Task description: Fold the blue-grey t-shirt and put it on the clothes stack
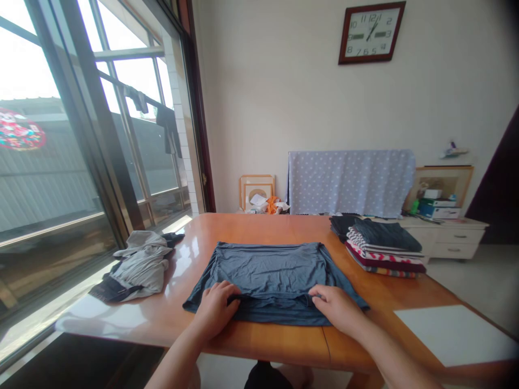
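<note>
A dark blue-grey garment [267,270], perhaps a shirt, lies partly folded on the wooden table [259,337] in front of me. My left hand [219,305] grips the upper layer of cloth near the front left, fingers curled over its edge. On the front right, my right hand [332,305] pinches the same layer between thumb and fingers. Between both hands the held edge runs across, with the lower layer showing below it. Wrinkles cross the middle of the cloth, and its sides spread outward at the bottom corners.
A stack of folded clothes [385,248] stands at the right back of the table. Crumpled grey clothes [141,265] lie at the left by the window. A white sheet [454,332] rests at the right edge. Behind are a polka-dot cloth [348,181] and a white cabinet [458,237].
</note>
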A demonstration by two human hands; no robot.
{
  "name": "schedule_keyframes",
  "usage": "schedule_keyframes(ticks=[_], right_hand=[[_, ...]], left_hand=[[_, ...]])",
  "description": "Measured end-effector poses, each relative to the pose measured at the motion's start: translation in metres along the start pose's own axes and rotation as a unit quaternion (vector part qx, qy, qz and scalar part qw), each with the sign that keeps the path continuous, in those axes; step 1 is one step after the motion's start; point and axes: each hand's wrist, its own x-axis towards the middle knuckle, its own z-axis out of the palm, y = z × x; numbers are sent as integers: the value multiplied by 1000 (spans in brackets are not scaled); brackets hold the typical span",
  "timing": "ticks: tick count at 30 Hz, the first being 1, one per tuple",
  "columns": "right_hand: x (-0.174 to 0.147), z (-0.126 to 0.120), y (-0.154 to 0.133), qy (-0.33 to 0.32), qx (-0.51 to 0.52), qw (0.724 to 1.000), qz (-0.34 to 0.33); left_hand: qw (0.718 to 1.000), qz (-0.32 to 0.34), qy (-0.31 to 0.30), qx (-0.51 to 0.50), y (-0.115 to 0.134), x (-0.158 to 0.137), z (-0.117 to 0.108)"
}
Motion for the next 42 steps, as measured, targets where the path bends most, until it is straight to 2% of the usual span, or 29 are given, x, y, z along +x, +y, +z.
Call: schedule_keyframes(ticks=[5, 9, 15, 22, 27, 29, 32, 35, 38, 40, 42], right_hand=[[3, -5, -2, 37, 65, 997, 12], [-4, -10, -2, 45, 104, 993, 11], [-22, -4, 4, 8, 50, 999, 16], [-27, -8, -3, 6, 41, 999, 10], [-28, -11, -1, -44, 27, 998, 28], [-23, -12, 0, -35, 38, 998, 30], [-10, -16, -5, 20, 45, 999, 20], [4, -16, -16, 52, 31, 998, 7], [13, -7, -22, 32, 5, 999, 14], [16, 3, -22, 10, -22, 999, 28], [16, 14, -18, -7, -50, 998, 46]], left_hand=[[992, 21, 61, -110, -4, 8, -4], [981, 19, 57, -187, -5, 3, -7], [986, 23, 0, -167, -1, -14, -7], [987, 38, 14, -155, 4, -14, -17], [989, 39, -43, -136, 5, -18, -21], [990, 19, -27, -139, 2, -17, -21], [994, -42, 53, -80, -9, -8, -22], [981, -161, 105, 35, -23, 4, -25], [953, -262, 92, 120, -33, 13, -27], [949, -273, 75, 141, -36, 15, -27], [953, -257, 65, 146, -35, 16, -26]])
